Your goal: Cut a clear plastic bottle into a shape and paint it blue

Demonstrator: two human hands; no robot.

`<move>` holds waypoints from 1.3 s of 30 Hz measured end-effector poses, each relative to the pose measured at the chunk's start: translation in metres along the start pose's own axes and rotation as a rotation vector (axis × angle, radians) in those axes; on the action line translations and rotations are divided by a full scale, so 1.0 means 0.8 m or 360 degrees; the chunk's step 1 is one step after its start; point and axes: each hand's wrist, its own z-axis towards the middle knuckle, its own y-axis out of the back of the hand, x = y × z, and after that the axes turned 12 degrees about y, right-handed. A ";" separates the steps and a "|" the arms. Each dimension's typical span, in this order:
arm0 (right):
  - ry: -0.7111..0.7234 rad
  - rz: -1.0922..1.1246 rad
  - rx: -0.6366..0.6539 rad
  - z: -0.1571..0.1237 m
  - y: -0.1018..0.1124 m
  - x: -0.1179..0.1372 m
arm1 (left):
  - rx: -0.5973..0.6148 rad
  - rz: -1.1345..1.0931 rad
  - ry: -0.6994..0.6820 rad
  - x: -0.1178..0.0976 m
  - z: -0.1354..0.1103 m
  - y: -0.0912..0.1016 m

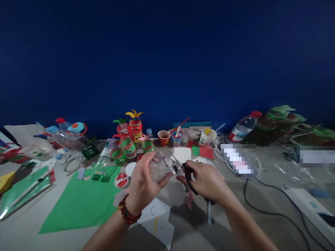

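My left hand (144,179), with a dark red bead bracelet at the wrist, is wrapped round a piece of clear plastic bottle (158,166). From the right, my right hand (201,177) grips black-handled scissors (190,183). The scissor blades meet the edge of the clear plastic; how deep they reach is hard to make out. Below the hands lie a white paper with drawn marks (157,218) and a small pink paper scrap (190,199). Left of my left hand are a white lid (130,169) and a red-and-white round lid (122,180).
A green sheet (81,202) covers the left front. Painted pots (128,146) and paint cups (164,137) line the back. At right stand a red-capped bottle (243,127), a black cable (264,209) and a white power strip (309,209).
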 end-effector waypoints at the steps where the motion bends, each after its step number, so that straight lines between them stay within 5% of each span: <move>1: 0.0011 -0.0019 0.0009 0.000 -0.002 0.001 | 0.0004 0.0026 0.0000 0.000 0.000 0.000; 19: -0.0022 -0.0153 -0.0061 -0.001 -0.011 0.010 | 0.0017 0.0037 0.0070 -0.002 -0.005 -0.003; 29: 0.0040 -0.0259 -0.0273 -0.003 -0.022 0.004 | -0.0157 0.0130 -0.0138 -0.002 -0.004 -0.003; 39: 0.0073 -0.0297 -0.0299 -0.003 -0.021 -0.011 | 0.0018 -0.0095 0.0097 -0.002 -0.005 -0.001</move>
